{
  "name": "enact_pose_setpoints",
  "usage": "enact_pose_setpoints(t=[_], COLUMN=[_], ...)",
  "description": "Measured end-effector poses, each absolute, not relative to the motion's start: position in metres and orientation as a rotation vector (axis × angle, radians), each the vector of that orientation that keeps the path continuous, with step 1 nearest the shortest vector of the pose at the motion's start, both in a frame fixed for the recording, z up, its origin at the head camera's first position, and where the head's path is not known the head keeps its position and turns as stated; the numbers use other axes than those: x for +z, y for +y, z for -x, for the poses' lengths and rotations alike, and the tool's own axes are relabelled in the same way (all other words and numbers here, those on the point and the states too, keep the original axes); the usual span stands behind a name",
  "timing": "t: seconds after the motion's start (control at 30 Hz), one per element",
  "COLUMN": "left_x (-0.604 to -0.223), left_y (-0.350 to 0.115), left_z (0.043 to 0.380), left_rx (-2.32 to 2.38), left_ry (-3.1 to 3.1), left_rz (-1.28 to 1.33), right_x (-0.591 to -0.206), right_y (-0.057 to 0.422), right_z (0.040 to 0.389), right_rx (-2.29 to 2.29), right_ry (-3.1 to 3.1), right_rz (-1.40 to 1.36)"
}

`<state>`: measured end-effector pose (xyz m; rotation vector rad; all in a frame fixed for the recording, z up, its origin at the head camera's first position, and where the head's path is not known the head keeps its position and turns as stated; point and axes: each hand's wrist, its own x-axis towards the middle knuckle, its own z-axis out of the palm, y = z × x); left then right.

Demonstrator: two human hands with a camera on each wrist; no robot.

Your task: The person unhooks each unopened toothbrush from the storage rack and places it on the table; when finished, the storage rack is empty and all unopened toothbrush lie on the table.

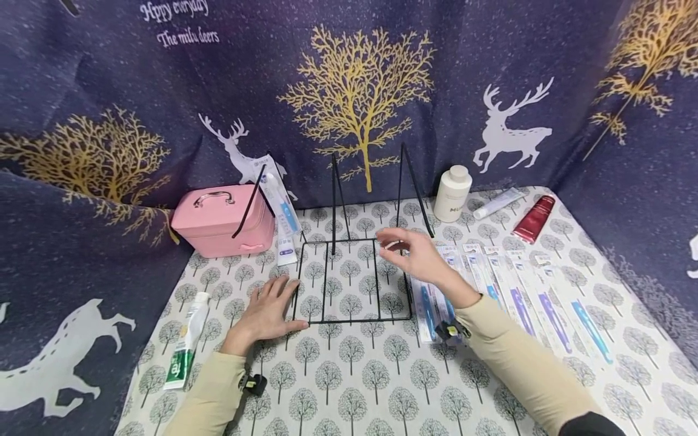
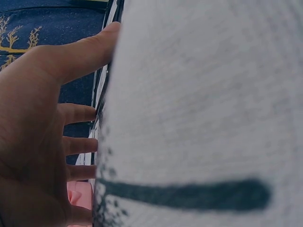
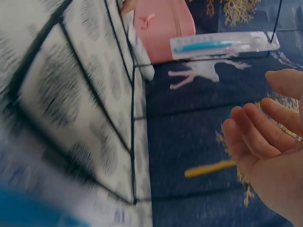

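A black wire rack stands on the cloth between the hands, several upright dividers rising from its back. Spread out at its left side, my left hand rests with the thumb at the near corner and the fingertips along the frame. In its left divider leans a packaged toothbrush, which shows blue in the right wrist view. Over the right part of the rack hovers my right hand, fingers loosely bent and holding nothing. Several packaged toothbrushes lie in a row to the right, some partly hidden by the right arm.
A pink case sits at the back left, near a white tube. A green and white toothpaste tube lies front left. At the back right are a cream bottle, a pale tube and a red tube.
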<state>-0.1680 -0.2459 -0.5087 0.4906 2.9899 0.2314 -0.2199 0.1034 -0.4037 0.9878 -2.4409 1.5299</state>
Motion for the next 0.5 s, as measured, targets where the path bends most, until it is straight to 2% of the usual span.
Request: enact_pose_setpoints(t=[0.5], left_x=[-0.507], left_y=[-0.246], left_z=[0.167], left_rx=[0.228], left_ry=[2.988], left_rz=[-0.484], right_x=[-0.385], right_y=[0.035], right_z=[0.24], right_rx=[1.749], right_ry=[-2.359], right_rz=[-1.06])
